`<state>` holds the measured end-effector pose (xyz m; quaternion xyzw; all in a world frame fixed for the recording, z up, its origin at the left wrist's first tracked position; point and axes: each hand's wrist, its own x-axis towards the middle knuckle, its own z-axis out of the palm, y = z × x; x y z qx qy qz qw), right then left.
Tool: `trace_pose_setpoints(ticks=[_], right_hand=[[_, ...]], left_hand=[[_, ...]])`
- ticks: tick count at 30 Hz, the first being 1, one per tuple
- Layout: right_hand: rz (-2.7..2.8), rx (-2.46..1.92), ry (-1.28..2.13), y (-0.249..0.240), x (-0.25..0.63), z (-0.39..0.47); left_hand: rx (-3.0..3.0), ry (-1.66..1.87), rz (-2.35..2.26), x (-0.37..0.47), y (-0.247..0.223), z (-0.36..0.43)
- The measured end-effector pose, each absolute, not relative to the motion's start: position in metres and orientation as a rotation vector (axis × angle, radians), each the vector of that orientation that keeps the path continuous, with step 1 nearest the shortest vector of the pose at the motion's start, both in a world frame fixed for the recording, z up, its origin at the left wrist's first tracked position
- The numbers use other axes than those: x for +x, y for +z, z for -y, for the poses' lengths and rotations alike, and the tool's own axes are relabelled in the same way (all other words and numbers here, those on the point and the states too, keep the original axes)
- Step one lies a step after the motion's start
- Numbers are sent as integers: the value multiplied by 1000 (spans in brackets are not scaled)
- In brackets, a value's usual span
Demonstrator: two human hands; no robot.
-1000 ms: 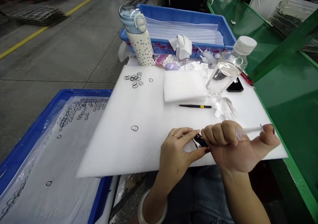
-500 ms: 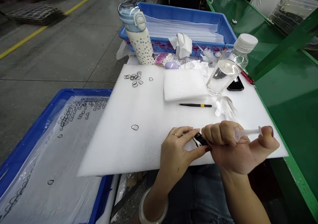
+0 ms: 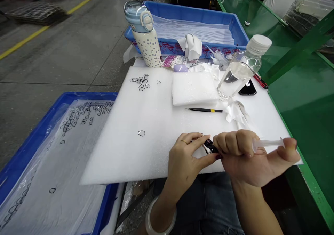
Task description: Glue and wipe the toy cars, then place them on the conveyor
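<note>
syringe [image 3: 268, 143] lay lengthwise in the right hand [image 3: 247, 162], as i made it out through the head camera. fingers curled tight about its barrel, thumb stretched out to meet the plunger's end; my reading: the fist gave steadiness and left the thumb free to push. nozzle hidden behind the fingers, so could not tell what it touched.

left hand [image 3: 182, 162]: thumb and forefinger pinching a small black-and-white piece [image 3: 209, 147], which sat between the two hands, above the near part of the foam sheet [image 3: 122, 137]. both hands' fingertips came together or nearly so there; i took that as bracing one hand against the other. piece too covered for me to identify.

one dark loop [image 3: 138, 133] lay alone on the sheet, left of the hands and well apart from the loop pile [image 3: 141, 81] farther back, probably to avoid tangling. white foam likely chosen for contrast under thin outlines.

tweezers [image 3: 205, 110] lay flat just in front of the foam block [image 3: 194, 89], presumably for easy reach. crumpled tissue [image 3: 236, 112] sat just beyond the right fist; capped bottle [image 3: 236, 77] stood near the block's right end, out of the elbows' way, i guessed. more loops lay in the blue tray [image 3: 88, 96], lower left.
</note>
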<state>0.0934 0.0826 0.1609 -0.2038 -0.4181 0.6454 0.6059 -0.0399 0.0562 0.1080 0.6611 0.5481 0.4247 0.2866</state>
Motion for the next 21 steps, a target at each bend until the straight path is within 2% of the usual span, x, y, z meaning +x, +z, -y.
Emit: trace_pose_setpoints(ticks=[15, 21], right_hand=[[1070, -581, 1405, 160, 93, -79], [1419, -642, 1403, 180, 96, -85]], left_hand=[[1803, 1140, -1490, -40, 107, -55], [1871, 1096, -1508, -40, 107, -56]])
